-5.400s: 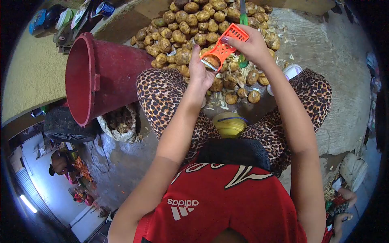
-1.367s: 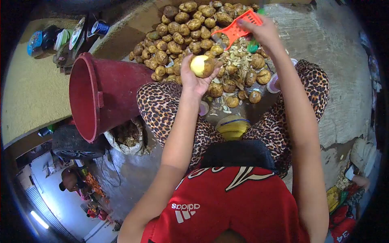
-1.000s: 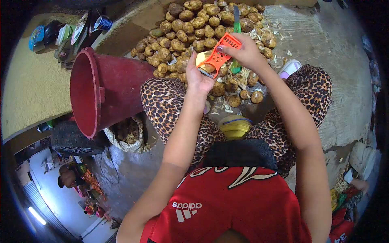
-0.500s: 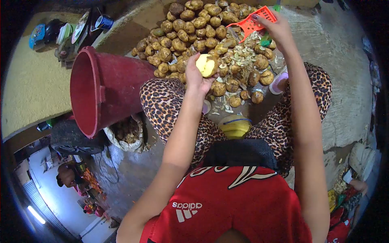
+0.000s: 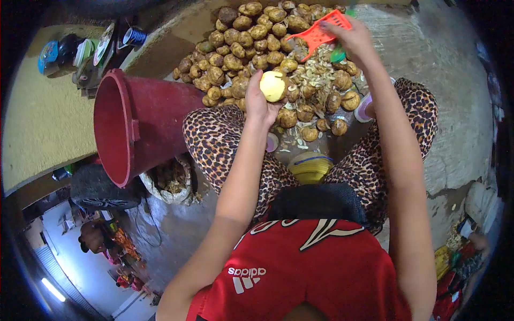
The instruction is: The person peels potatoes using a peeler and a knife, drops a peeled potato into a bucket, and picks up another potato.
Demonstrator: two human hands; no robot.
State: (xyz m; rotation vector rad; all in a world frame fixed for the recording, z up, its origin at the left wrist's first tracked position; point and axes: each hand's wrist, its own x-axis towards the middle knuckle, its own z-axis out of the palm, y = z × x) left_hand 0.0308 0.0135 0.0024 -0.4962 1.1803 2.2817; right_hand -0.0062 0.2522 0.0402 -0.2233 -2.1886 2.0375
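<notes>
Nearest, between your leopard-print trouser legs [image 5: 217, 131], sits a yellow container [image 5: 310, 171], and a large red bucket [image 5: 168, 101] is beside your left knee. Your left hand [image 5: 258, 104] cradles a partly peeled potato [image 5: 273, 86], its pale yellow side showing. Your right hand [image 5: 353, 40], farther out, grips an orange peeler [image 5: 321, 35] apart from that potato, with a partly hidden green object [image 5: 337, 54] at the same hand. Beyond lie pale peelings [image 5: 315, 75] and a heap of brown-skinned potatoes [image 5: 241, 40]
</notes>
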